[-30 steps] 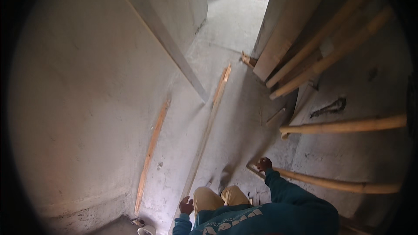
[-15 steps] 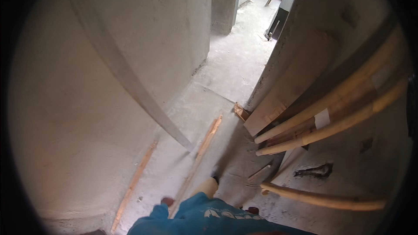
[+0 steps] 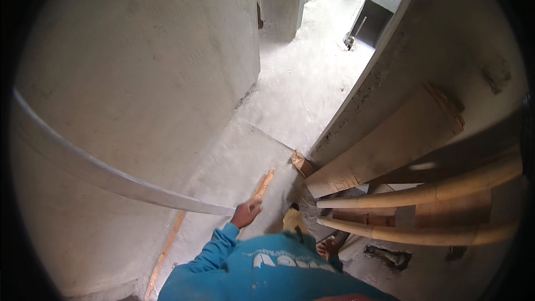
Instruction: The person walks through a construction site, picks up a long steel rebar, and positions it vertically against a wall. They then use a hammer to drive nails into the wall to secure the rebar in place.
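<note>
My left hand (image 3: 247, 213), its fingers stretched out and holding nothing I can see, is in front of me above a wooden strip (image 3: 267, 183) on the floor. Beside its wrist is the lower end of a long grey straight bar (image 3: 128, 187) that leans on the left wall; whether they touch I cannot tell. My right hand (image 3: 326, 248) hangs low by my right side, partly shaded, fingers loosely apart with nothing visible in them. It is nearest to two bamboo poles (image 3: 423, 233) leaning on the right.
A second wooden strip (image 3: 167, 252) lies along the left wall (image 3: 139, 106). Wide boards (image 3: 379, 145) lean on the right wall, with a broken wood piece (image 3: 301, 163) at their foot. A doorway leads to a bright concrete floor (image 3: 304, 83). A dark hole (image 3: 390, 257) shows at lower right.
Both hands have come into view. My view has shifted, so the grey bar sits lower and flatter on the left. The bamboo pole at lower right has left its place in the picture.
</note>
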`<state>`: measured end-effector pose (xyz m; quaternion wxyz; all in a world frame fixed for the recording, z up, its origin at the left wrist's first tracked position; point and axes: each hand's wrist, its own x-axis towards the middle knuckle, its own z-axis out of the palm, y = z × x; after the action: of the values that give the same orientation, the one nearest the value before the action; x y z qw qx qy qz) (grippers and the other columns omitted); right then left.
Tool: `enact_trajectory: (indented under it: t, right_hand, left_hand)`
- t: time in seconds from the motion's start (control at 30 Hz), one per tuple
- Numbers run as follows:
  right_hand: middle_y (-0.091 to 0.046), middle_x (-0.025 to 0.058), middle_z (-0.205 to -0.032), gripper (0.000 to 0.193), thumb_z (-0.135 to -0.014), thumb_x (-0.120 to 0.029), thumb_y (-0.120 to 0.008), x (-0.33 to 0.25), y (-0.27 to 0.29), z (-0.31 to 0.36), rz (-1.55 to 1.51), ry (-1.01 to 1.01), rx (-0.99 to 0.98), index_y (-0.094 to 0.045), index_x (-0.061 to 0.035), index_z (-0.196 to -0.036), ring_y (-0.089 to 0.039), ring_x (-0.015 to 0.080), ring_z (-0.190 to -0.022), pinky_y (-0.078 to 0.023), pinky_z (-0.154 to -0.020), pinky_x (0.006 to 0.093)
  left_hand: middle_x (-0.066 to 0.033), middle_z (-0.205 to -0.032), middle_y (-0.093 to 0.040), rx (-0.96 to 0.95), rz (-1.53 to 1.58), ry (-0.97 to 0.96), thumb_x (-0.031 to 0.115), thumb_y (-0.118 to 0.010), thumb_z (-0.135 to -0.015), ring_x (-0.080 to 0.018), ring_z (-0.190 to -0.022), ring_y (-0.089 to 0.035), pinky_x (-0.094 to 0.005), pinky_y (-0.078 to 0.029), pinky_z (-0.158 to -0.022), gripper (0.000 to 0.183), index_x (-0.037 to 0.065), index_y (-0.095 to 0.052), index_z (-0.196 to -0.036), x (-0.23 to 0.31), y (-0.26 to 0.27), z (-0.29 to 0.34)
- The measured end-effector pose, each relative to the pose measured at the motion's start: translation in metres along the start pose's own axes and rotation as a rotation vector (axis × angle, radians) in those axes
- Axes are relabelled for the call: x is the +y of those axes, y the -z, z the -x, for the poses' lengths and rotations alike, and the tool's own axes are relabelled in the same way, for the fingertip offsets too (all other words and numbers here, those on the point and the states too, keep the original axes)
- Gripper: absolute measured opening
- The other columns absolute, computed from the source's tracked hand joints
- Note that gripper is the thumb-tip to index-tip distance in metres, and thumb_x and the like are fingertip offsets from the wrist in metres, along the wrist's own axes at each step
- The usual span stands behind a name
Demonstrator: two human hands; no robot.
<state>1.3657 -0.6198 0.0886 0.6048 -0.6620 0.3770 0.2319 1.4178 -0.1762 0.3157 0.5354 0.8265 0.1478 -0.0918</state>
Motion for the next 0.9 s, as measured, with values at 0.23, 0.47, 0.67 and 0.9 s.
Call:
enact_trajectory:
  t: [0.23,0.47,0.67,0.9]
  right_hand:
    - [-0.068,0.0163,-0.088,0.029,-0.091,-0.025,-0.05,-0.225,-0.091,-0.137,0.983,1.261,-0.267,-0.062,-0.0035,-0.107,-0.066,0.0311,-0.082,-0.054,-0.069,0.0394]
    - [-0.067,0.013,-0.096,0.032,-0.095,-0.02,-0.051,-0.426,-0.246,-0.109,0.529,0.666,-0.562,-0.056,0.0009,-0.119,-0.066,0.0179,-0.07,-0.055,-0.057,0.0305]
    - [-0.066,0.0116,-0.094,0.036,-0.092,-0.024,-0.053,-0.514,-0.346,-0.168,0.464,0.411,-0.613,-0.058,0.0018,-0.117,-0.067,0.0175,-0.077,-0.055,-0.062,0.0308]
    - [-0.069,0.0135,-0.09,0.03,-0.091,-0.022,-0.055,-0.627,-0.463,-0.274,0.381,0.457,-0.249,-0.061,-0.0025,-0.113,-0.07,0.0213,-0.07,-0.056,-0.062,0.0339]
  left_hand:
    - [-0.0162,-0.118,-0.062,0.618,0.058,-0.546,0.014,-0.068,-0.086,-0.0237,-0.108,-0.061,-0.0338,-0.049,-0.091,0.039,0.001,-0.058,-0.121,0.247,0.095,-0.157]
    - [-0.0151,-0.122,-0.059,0.7,-0.075,-1.557,0.037,-0.054,-0.095,-0.0227,-0.105,-0.062,-0.034,-0.054,-0.08,0.044,0.004,-0.055,-0.124,0.407,0.218,-0.199]
    - [-0.0153,-0.122,-0.059,0.463,0.086,-1.788,0.036,-0.054,-0.095,-0.023,-0.106,-0.061,-0.0339,-0.054,-0.082,0.042,0.005,-0.056,-0.124,0.452,0.274,-0.353]
    - [-0.0156,-0.123,-0.058,0.273,0.373,-1.869,0.034,-0.054,-0.095,-0.0234,-0.108,-0.06,-0.0339,-0.053,-0.084,0.041,0.006,-0.056,-0.125,0.482,0.384,-0.583]
